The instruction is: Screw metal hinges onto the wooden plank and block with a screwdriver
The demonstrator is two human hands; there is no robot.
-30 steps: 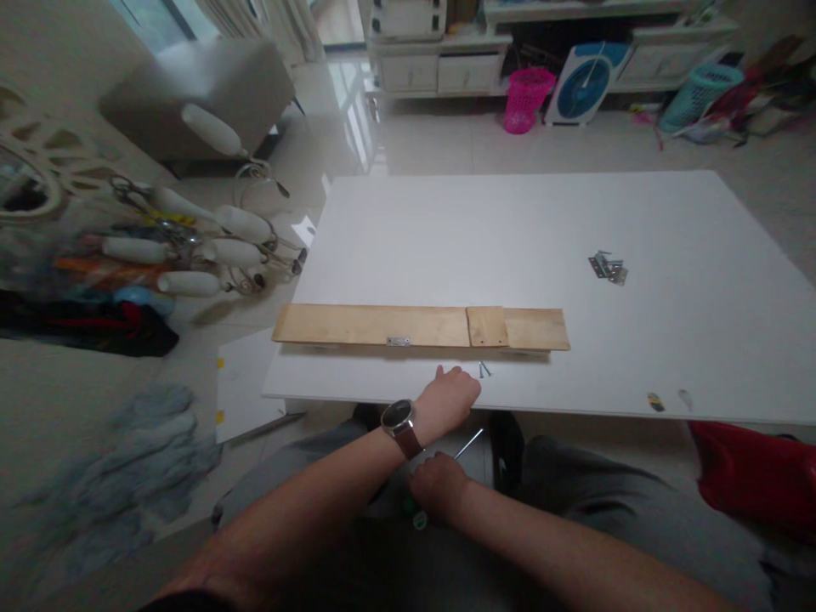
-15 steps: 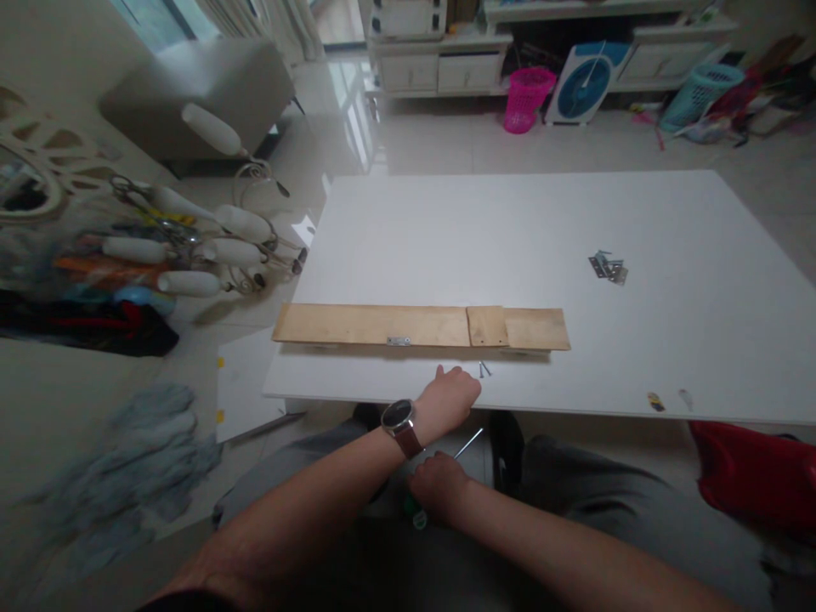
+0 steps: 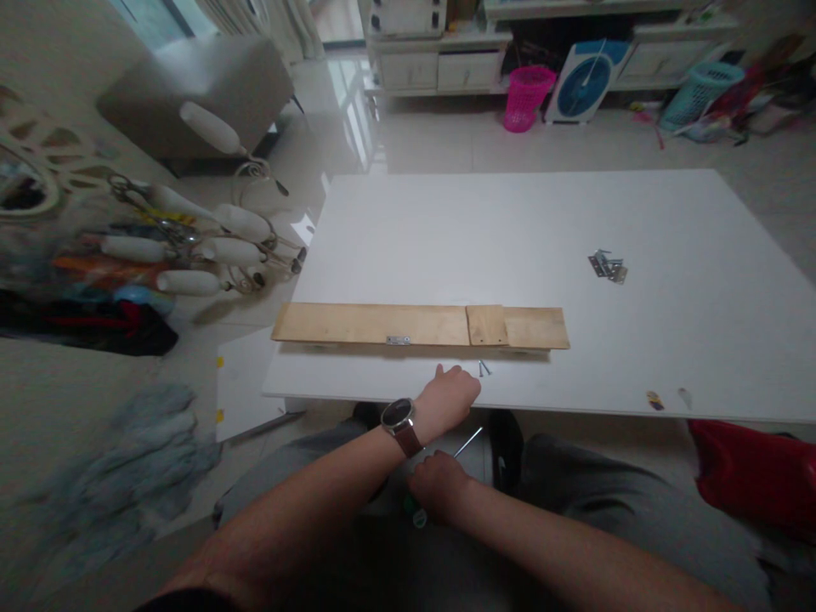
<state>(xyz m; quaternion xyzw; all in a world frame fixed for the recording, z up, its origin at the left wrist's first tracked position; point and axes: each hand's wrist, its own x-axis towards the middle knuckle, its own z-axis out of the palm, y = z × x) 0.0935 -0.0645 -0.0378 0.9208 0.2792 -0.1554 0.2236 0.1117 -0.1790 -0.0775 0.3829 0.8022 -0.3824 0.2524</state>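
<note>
My left hand (image 3: 450, 397), with a brown-strapped watch on the wrist, rests at the near edge of the white table (image 3: 523, 221), fingers curled down right beside two small screws (image 3: 484, 368). What its fingertips hold is hidden. My right hand (image 3: 437, 484) sits lower, over my lap, closed round a green-handled screwdriver (image 3: 446, 472) whose metal shaft points up to the right. Just beyond the left hand lies a long wooden board (image 3: 421, 326) with a small metal hinge (image 3: 399, 341) on its near edge and a short wooden piece (image 3: 487, 325) on top.
A small pile of metal hinges (image 3: 609, 267) lies at the table's right. A red bag (image 3: 752, 476) sits at my right knee. To the left are a white lamp fixture (image 3: 210, 238), tools and grey cloth (image 3: 127, 459) on the floor. A pink basket (image 3: 526, 98) stands far back.
</note>
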